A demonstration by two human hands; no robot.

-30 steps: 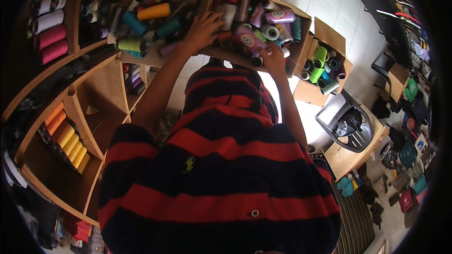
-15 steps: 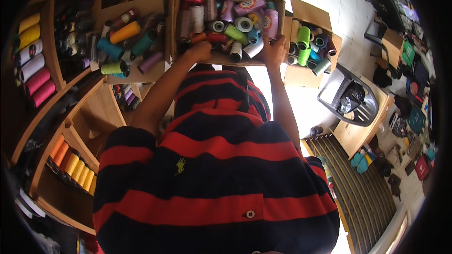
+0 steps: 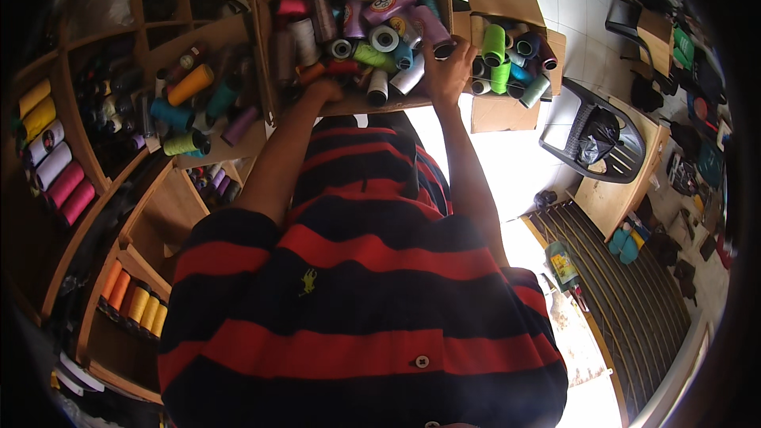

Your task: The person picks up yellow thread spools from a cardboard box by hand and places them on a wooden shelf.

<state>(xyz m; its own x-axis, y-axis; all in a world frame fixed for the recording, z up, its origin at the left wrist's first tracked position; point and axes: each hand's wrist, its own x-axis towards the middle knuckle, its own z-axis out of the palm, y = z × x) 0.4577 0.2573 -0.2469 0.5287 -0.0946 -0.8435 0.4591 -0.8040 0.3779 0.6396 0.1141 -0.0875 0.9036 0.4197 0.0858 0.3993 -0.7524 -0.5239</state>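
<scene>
A cardboard box (image 3: 258,40) full of thread spools stands in front of me at the top of the view. My right hand (image 3: 450,75) is at its near right corner, with thumb and fingers closed around the lower end of a purple thread spool (image 3: 430,25). That spool leans with its dark end toward me. At the near left side of the box is my left hand (image 3: 323,92), its fingers bent down and mostly hidden in shadow. Close to it lie a red spool (image 3: 343,67) and a white spool (image 3: 378,85); a green spool (image 3: 372,55) sits mid-box.
On the right, a smaller open carton (image 3: 503,4) holds green and blue spools. Left of the main box, another carton (image 3: 226,40) has loose spools. Wooden shelves (image 3: 95,150) with spools line the left. A dark chair (image 3: 602,143) and metal grating (image 3: 614,269) are at right.
My right hand has closed on the purple spool, which has turned and tilted. The view has shifted, so the boxes appear further left. My left hand stays by the near left side.
</scene>
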